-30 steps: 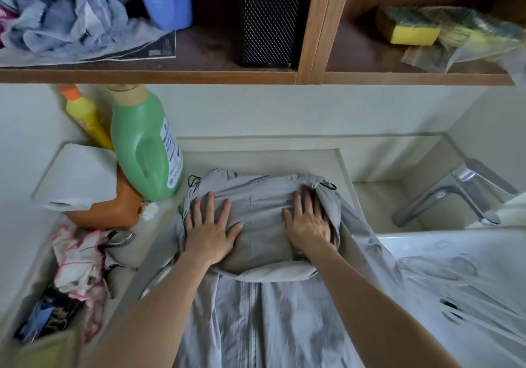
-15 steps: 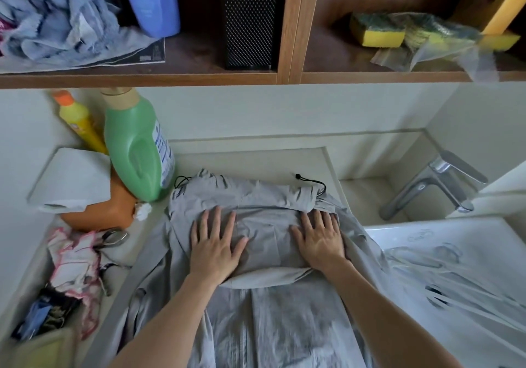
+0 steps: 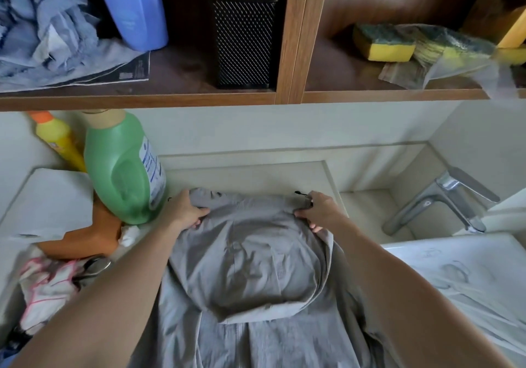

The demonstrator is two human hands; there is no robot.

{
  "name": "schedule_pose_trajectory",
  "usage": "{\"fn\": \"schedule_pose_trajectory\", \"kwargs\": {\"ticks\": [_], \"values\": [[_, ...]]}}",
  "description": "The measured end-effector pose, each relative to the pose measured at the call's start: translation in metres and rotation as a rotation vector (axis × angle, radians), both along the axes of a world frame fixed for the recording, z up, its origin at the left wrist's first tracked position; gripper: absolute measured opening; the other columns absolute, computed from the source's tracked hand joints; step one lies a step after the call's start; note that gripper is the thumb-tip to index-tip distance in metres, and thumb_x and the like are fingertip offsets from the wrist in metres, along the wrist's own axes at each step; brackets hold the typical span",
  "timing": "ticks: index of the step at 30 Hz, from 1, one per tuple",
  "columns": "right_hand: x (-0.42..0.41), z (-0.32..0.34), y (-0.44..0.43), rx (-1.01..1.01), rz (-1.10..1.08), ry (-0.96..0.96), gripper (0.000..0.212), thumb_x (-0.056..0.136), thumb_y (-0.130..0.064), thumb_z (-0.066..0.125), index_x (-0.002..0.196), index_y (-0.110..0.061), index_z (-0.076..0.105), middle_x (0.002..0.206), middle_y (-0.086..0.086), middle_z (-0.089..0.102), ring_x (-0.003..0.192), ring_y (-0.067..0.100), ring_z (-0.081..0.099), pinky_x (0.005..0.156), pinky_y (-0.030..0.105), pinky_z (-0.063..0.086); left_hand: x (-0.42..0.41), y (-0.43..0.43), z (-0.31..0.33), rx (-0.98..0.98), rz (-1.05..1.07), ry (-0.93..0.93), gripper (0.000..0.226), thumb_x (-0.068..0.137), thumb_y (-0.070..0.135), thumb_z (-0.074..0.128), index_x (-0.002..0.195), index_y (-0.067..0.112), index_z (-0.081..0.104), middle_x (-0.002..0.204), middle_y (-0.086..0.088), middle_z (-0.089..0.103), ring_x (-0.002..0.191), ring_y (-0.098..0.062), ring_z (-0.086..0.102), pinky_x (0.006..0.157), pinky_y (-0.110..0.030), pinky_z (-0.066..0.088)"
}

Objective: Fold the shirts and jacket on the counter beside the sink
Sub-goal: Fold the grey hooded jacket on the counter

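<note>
Hands [image 3: 182, 211] [image 3: 320, 211] farther up jacket [image 3: 247, 256]; counter [image 3: 256, 175] perhaps stone.

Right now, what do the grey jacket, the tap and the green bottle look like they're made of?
The grey jacket looks like thin matte woven cloth, maybe cotton or nylon; it creases finely. The tap: polished metal, likely chromed, with bright reflections. The green bottle: smooth, slightly translucent plastic with a moulded handle.
</note>
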State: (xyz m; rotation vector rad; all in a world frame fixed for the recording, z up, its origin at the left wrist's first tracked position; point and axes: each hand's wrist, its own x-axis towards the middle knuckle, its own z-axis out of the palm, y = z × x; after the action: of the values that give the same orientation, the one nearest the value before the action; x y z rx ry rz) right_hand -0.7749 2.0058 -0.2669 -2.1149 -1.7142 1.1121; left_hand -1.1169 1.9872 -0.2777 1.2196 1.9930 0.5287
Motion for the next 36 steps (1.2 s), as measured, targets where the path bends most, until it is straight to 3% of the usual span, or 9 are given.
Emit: {"fn": "schedule_pose_trajectory", "kwargs": {"ticks": [2,7,14,16,19,24,29,32,36], "values": [[-0.008,0.001,0.006,0.103,0.028,-0.053,0.02,0.085,-0.021,0.071,0.093,-0.007,0.059,0.078,0.016,0.069,0.067,0.031,0.07,0.065,0.043,0.06,0.002,0.007,0.0,0.046,-0.01,0.094,0.023,0.087,0.02,0.077,0.099,0.003,0.067,0.084,-0.014,0.075,0.072,-0.026,0.072,0.075,-0.041,0.06],[-0.027,0.026,0.042,0.389,0.048,-0.081,0.014,0.087,-0.013,0.066,0.093,-0.004,0.057,0.096,0.019,0.064,0.089,0.034,0.061,0.071,0.038,0.048,-0.002,0.046,0.024,0.298,0.105,0.238,0.015,0.09,0.021,0.071,0.097,0.011,0.064,0.105,-0.016,0.071,0.096,-0.031,0.066,0.077,-0.035,0.048],[-0.051,0.011,0.067,0.506,0.092,-0.319,0.06,0.091,-0.021,0.061,0.144,-0.021,0.034,0.148,0.013,0.028,0.102,0.037,0.058,0.085,0.043,0.05,0.016,0.047,0.024,0.343,-0.058,0.389,0.079,0.092,0.028,0.066,0.153,0.025,0.016,0.158,-0.017,0.013,0.096,-0.023,0.056,0.072,-0.031,0.052],[-0.071,-0.012,0.053,0.657,0.265,-0.354,0.051,0.096,-0.033,0.051,0.145,-0.023,0.041,0.153,0.009,0.034,0.123,0.035,0.051,0.103,0.047,0.04,0.038,0.025,-0.004,0.354,-0.254,0.491,0.073,0.097,0.049,0.051,0.156,0.023,0.016,0.162,-0.013,0.008,0.133,-0.036,0.044,0.103,-0.046,0.044],[-0.088,-0.052,0.031,0.534,0.411,-0.394,0.06,0.101,-0.053,0.032,0.155,-0.027,0.028,0.165,0.004,0.018,0.151,0.027,0.016,0.122,0.046,0.01,0.047,-0.002,-0.044,0.245,-0.359,0.716,0.072,0.097,0.066,0.019,0.158,0.027,0.016,0.167,-0.011,0.007,0.15,-0.036,0.016,0.122,-0.05,0.016],[-0.069,-0.067,0.022,0.314,0.428,-0.364,0.07,0.099,-0.065,0.021,0.158,-0.032,0.005,0.167,-0.004,-0.008,0.153,0.017,-0.008,0.121,0.033,-0.008,0.036,-0.01,-0.06,0.189,-0.413,0.786,0.078,0.094,0.068,0.003,0.159,0.027,0.017,0.167,-0.01,0.008,0.152,-0.035,0.009,0.124,-0.048,0.007],[-0.018,-0.008,0.02,0.566,0.335,-0.006,0.024,0.095,-0.018,0.063,0.117,-0.013,0.071,0.125,0.007,0.066,0.116,0.023,0.061,0.1,0.025,0.041,0.043,-0.005,-0.027,-0.035,-0.47,0.616,0.08,0.094,0.072,0.022,0.158,0.031,-0.001,0.167,-0.006,-0.007,0.153,-0.03,-0.002,0.124,-0.049,0.004],[0.045,0.013,-0.006,0.699,-0.072,-0.038,0.022,0.093,-0.013,0.058,0.109,-0.02,0.071,0.113,0.0,0.067,0.092,0.017,0.067,0.08,0.028,0.048,0.07,-0.039,-0.008,0.226,-0.494,0.516,0.071,0.097,0.065,0.031,0.155,0.024,0.022,0.161,-0.007,0.028,0.145,-0.028,0.031,0.115,-0.045,0.029],[0.123,-0.009,-0.076,0.208,-0.274,-0.098,0.032,0.097,-0.022,0.061,0.128,-0.015,0.06,0.127,0.017,0.063,0.11,0.032,0.063,0.093,0.033,0.044,0.103,-0.104,-0.012,0.423,-0.634,0.526,0.055,0.099,0.058,0.032,0.143,0.028,0.045,0.132,0.0,0.057,0.117,-0.028,0.058,0.092,-0.04,0.046]]}}
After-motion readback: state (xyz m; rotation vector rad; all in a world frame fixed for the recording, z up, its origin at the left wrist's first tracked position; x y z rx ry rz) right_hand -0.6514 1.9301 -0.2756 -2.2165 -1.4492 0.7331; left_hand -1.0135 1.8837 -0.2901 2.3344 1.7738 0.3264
